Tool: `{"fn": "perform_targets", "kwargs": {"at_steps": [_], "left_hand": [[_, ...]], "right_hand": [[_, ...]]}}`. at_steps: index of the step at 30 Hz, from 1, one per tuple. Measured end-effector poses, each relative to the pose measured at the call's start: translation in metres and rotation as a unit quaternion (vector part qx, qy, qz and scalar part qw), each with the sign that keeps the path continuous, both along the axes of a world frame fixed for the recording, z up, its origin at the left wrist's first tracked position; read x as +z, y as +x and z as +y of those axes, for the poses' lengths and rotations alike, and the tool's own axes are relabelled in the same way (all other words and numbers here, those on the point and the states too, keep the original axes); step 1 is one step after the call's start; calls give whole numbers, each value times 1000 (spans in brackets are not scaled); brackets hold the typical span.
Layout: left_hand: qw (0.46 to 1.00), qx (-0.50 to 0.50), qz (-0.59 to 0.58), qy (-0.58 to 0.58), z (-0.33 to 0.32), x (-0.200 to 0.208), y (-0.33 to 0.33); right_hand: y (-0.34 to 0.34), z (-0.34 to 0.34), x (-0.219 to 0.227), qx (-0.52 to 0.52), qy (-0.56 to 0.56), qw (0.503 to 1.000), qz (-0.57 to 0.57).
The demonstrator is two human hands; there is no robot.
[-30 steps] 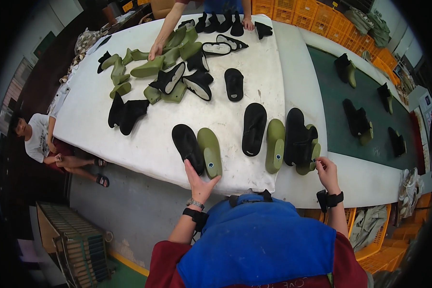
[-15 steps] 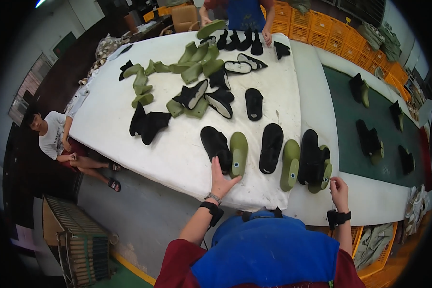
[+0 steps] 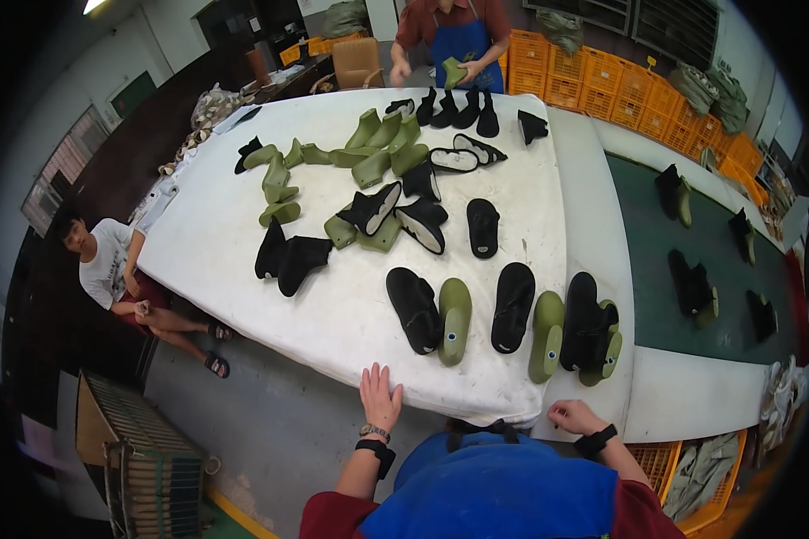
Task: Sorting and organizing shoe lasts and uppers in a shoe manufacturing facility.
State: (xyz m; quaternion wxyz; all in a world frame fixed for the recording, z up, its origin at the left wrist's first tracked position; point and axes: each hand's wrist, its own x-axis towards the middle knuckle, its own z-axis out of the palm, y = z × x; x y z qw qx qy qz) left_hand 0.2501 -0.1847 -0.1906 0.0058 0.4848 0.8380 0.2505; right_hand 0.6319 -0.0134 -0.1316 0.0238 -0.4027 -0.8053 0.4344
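Note:
My left hand (image 3: 381, 396) rests at the near edge of the white table (image 3: 333, 328), fingers stretched out, holding nothing. My right hand (image 3: 575, 417) is curled near the table's front right corner; whether anything is inside its fingers is hidden. Beyond my hands stands a row: a black shoe (image 3: 413, 308), a green shoe last (image 3: 455, 321), a second black shoe (image 3: 513, 307), another green last (image 3: 546, 336), and a black shoe (image 3: 581, 321) beside a black boot (image 3: 605, 328) with a green last in it. My hands are apart from all of these.
Several green lasts (image 3: 368, 169) and black boots (image 3: 292, 259) lie farther back. Across the table a co-worker (image 3: 456, 36) holds a green last (image 3: 454, 72). Another person (image 3: 117, 269) sits at left. A green conveyor belt (image 3: 692, 225) with boots runs at right, near orange crates (image 3: 593, 76).
My left hand has drawn back from the black shoe and green last to the table edge. My right hand has moved left and nearer me, away from the boot. The view has tilted up.

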Motion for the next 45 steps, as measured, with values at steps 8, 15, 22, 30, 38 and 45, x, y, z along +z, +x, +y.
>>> {"fn": "perform_targets", "kwargs": {"at_steps": [8,15,22,30,38,45], "left_hand": [[991,-26,-126,-23,-46,2,15],[850,159,-317,-390,-186,-70,-12],[811,207,-358,-414,-234,-79,-51],[881,72,-368,-287,-185,-88,-176],[881,128,-318,-326,-254,-90,-292],[828,161,-352,-405,-314,-103,-293]], "right_hand": [[6,11,-31,-142,-145,979,-11],[1,29,-29,-164,-290,943,13],[-4,16,-45,-256,-248,933,53],[-30,-21,-86,-415,174,891,-61],[-83,-74,-90,-519,246,793,-205],[-126,-77,-89,-584,208,724,-301]]}}
